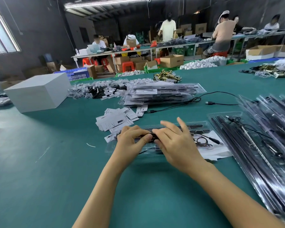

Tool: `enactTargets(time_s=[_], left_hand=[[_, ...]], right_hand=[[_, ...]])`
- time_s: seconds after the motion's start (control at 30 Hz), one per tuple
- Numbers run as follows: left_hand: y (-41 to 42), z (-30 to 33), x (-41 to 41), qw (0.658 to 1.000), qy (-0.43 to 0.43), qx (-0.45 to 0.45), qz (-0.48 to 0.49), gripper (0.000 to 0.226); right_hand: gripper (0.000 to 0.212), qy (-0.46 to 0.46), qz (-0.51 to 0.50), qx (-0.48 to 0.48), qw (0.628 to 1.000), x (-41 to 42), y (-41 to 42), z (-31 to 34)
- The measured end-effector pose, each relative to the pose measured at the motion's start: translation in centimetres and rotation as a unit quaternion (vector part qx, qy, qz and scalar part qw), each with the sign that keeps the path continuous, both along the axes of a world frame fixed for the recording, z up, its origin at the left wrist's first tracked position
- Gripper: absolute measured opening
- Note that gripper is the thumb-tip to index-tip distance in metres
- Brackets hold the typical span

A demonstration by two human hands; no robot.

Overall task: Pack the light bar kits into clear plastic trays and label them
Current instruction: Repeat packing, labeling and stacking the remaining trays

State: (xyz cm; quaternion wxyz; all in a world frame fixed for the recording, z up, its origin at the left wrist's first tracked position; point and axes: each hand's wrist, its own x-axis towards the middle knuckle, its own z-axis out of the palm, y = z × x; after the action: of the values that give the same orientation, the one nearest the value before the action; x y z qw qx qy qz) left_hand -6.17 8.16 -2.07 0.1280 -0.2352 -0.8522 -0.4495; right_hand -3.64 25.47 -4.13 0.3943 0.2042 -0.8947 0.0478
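Tray (204, 127): on table (56, 162), long axis L-R, beneath both hands.
L hand (132, 139): pinches black part (152, 135) over tray centre.
R hand (178, 142): fingers spread, thumb side touching part; equally near.

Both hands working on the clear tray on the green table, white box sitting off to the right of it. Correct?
Not quite. The head view shows the white box to the left of the clear tray, not the right. Both the left hand and right hand are on that tray, on the green table.

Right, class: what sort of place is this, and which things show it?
Probably a factory packing floor: stacked clear trays on a long green table, cardboard cartons beneath benches, and other workers at tables.
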Motion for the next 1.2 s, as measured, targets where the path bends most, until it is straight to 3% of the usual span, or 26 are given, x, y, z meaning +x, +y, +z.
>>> enactTargets(time_s=[0.17, 0.3, 0.5, 0.7, 0.87, 0.93, 1.0, 1.07, 1.13, 1.2], left_hand=[[-0.3, 0.1, -0.1, 0.993, -0.079, 0.087, -0.032, 0.016], [-0.6, 0.4, -0.2, 0.981, -0.126, 0.148, -0.015, 0.029], [-0.8, 0.6, -0.3, 0.961, -0.181, 0.208, -0.039, 0.028], [-0.6, 0.7, 0.1, 0.946, -0.212, 0.230, -0.088, 0.012], [-0.1, 0.7, 0.5, 0.931, -0.265, 0.240, -0.076, 0.013], [0.2, 0.6, 0.6, 0.930, -0.271, 0.234, -0.077, 0.012], [0.5, 0.6, 0.4, 0.925, -0.270, 0.255, -0.076, 0.014], [0.5, 0.7, 0.3, 0.926, -0.260, 0.265, -0.071, 0.020], [0.3, 0.7, 0.2, 0.946, -0.229, 0.220, -0.067, 0.021], [-0.3, 0.7, 0.0, 0.963, -0.196, 0.176, -0.055, 0.020]], right_hand=[[0.017, -0.050, 0.007, -0.092, 0.994, 0.0, -0.1, -0.3], [0.012, -0.105, 0.010, -0.211, 0.972, 0.0, 0.2, -0.6], [0.012, -0.117, 0.008, -0.268, 0.956, 0.3, -0.3, -0.5], [0.012, -0.145, 0.023, -0.389, 0.909, 0.6, -0.7, -0.4], [0.014, -0.199, 0.066, -0.517, 0.830, 0.9, -1.2, -0.2], [0.015, -0.211, 0.076, -0.529, 0.818, 0.9, -1.2, 0.0], [0.013, -0.214, 0.084, -0.509, 0.830, 1.0, -1.2, 0.2], [0.011, -0.203, 0.094, -0.430, 0.874, 1.1, -1.0, 0.3], [0.018, -0.190, 0.103, -0.328, 0.920, 1.3, -1.1, 0.3], [0.032, -0.195, 0.086, -0.259, 0.942, 1.3, -1.1, 0.2]])
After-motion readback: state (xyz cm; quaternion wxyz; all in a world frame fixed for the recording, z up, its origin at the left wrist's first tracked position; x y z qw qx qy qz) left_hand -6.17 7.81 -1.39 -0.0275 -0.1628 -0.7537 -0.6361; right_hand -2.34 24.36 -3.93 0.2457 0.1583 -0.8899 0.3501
